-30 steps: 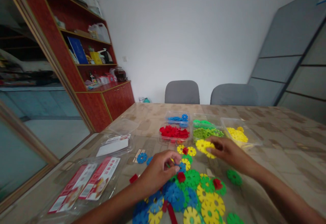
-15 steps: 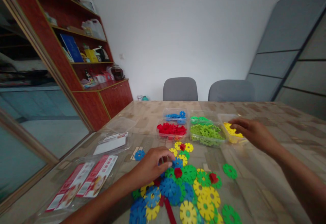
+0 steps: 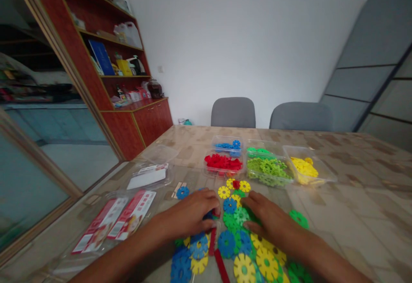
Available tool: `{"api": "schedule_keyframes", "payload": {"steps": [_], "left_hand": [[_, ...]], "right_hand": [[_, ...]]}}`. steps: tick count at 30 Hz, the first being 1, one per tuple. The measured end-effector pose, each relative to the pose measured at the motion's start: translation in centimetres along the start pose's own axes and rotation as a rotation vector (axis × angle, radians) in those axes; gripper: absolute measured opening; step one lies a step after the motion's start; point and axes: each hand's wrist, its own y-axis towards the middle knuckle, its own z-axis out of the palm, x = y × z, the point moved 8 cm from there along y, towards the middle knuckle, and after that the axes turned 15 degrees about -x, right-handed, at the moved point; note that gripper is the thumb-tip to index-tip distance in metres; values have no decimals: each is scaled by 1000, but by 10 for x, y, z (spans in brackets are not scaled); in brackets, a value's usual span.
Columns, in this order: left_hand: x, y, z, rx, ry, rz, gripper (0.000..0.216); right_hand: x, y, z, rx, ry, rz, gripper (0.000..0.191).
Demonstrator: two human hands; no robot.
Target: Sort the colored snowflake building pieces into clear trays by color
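Observation:
A heap of flat plastic snowflake discs point(image 3: 240, 240) in blue, green, yellow and red lies on the table in front of me. My left hand point(image 3: 193, 212) rests on the heap's left side, fingers curled over blue and red pieces; what they grip is hidden. My right hand point(image 3: 267, 218) lies on the green discs in the middle of the heap, fingers bent downward. Behind the heap stand clear tubs of blue pieces point(image 3: 227, 144), red pieces point(image 3: 222, 164), green pieces point(image 3: 268, 168) and yellow pieces point(image 3: 304, 169).
Clear lids and printed packaging bags point(image 3: 120, 220) lie at the left of the table. Two grey chairs point(image 3: 233, 112) stand at the far edge. A red wooden shelf cabinet point(image 3: 122, 81) and a glass partition are at the left.
My right hand has come back from the yellow tub down onto the green discs of the heap. My left hand stayed on the heap's left side.

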Motion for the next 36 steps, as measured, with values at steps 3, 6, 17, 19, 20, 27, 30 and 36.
{"api": "schedule_keyframes", "payload": {"steps": [3,6,17,19,20,27,30,36], "left_hand": [[3,1,-4,-33,33,-34,12],[7,1,-5,-59,47,-68,10],[19,2,0,-41,49,-151,24],[20,2,-1,-57,38,-157,23],[20,2,-1,-59,36,-156,24],[20,1,3,-30,36,-133,34],[22,1,3,-41,25,-157,31],[25,-1,4,-53,-67,-183,34]], "right_hand": [[-5,3,3,-49,77,20,25],[-6,5,-1,-59,175,66,21],[-8,9,-2,6,388,75,10],[-6,10,-7,-14,400,63,12],[-5,11,-10,-24,403,57,14],[23,10,-3,-6,370,-57,16],[24,8,8,-16,300,-94,24],[11,2,19,31,208,-34,40]]}}
